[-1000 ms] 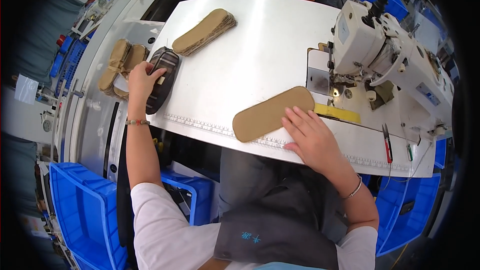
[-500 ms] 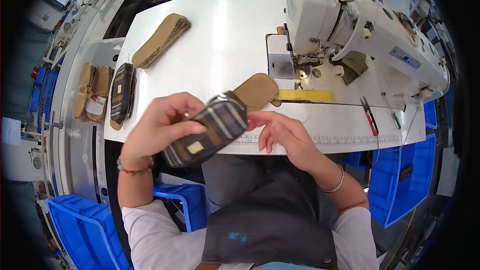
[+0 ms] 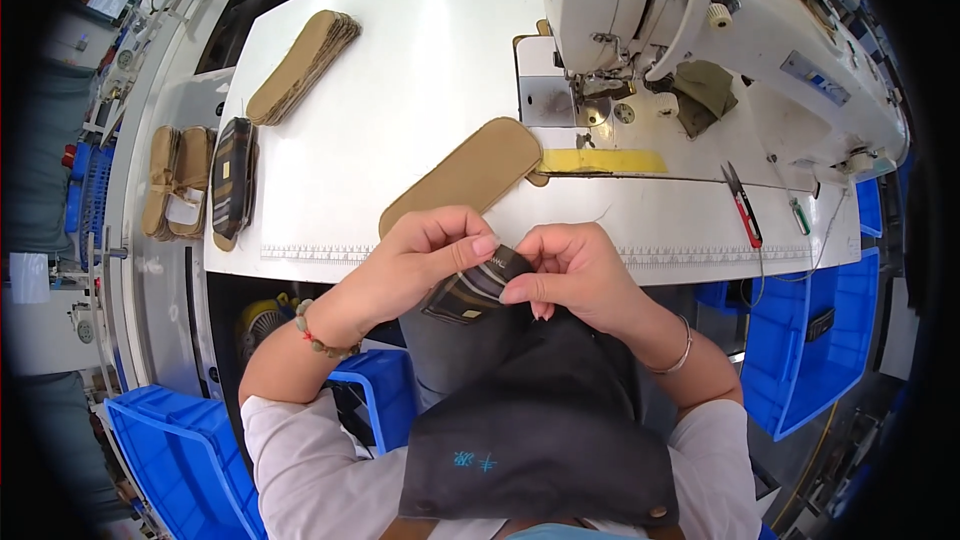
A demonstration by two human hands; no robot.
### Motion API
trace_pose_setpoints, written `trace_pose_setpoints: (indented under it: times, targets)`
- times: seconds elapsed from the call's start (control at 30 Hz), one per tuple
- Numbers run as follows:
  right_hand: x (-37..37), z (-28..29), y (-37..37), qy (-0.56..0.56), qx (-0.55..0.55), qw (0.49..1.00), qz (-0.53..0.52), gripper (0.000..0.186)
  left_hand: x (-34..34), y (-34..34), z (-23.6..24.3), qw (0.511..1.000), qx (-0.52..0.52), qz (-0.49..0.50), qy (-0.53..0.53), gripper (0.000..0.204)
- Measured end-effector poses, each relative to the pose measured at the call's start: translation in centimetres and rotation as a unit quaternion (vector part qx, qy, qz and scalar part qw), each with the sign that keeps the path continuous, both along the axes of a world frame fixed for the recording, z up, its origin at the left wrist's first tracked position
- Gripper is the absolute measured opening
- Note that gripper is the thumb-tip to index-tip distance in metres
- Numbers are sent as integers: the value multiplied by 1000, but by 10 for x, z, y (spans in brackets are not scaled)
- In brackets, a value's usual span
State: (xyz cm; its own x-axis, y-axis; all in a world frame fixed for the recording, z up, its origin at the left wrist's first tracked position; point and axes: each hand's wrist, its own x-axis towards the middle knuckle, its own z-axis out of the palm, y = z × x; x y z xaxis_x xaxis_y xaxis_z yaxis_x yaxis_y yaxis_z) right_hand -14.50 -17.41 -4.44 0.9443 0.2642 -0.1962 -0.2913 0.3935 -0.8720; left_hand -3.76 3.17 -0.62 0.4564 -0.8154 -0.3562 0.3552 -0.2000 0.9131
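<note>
My left hand (image 3: 430, 255) and my right hand (image 3: 575, 275) are closed on opposite sides of a dark striped fabric piece (image 3: 462, 302) with a small pale label, held at the table's front edge. Thumbs and fingers of both hands pinch its upper end, where a bit of light marking shows. Part of the piece is hidden behind my fingers. Just beyond my left hand lies a long, rounded tan piece (image 3: 465, 175), flat on the white table (image 3: 420, 70), its far end by the sewing machine's plate.
A white sewing machine (image 3: 700, 15) stands at the right, with a yellow strip (image 3: 600, 161) before it. Red-handled thread snips (image 3: 742, 205) lie nearby. At left are a stack of tan pieces (image 3: 300, 70), striped pieces (image 3: 233, 180) and tied bundles (image 3: 176, 180). Blue bins (image 3: 815, 345) flank the table.
The striped piece has turned and moved right and toward me. My right hand has come in to grip it as well. More of the tan piece shows, and the view has shifted slightly.
</note>
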Motion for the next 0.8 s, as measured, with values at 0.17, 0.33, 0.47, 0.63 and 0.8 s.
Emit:
trace_pose_setpoints:
  times: [0.17,0.33,0.47,0.63,0.8]
  targets:
    - [0,-1,3,18,50,998,-16,16,2,1,5,998,20,7,-61,22]
    - [-5,2,2,19,41,999,-14,13,-1,9,9,999,18,-36,-33,18]
    - [-7,3,7,34,91,995,-32,10,-2,9,17,999,28,-42,-1,18]
    - [-6,4,4,31,105,994,-27,9,5,17,5,999,14,-31,-6,25]
    - [-7,3,-9,17,69,997,41,11,7,21,3,995,21,-90,35,30]
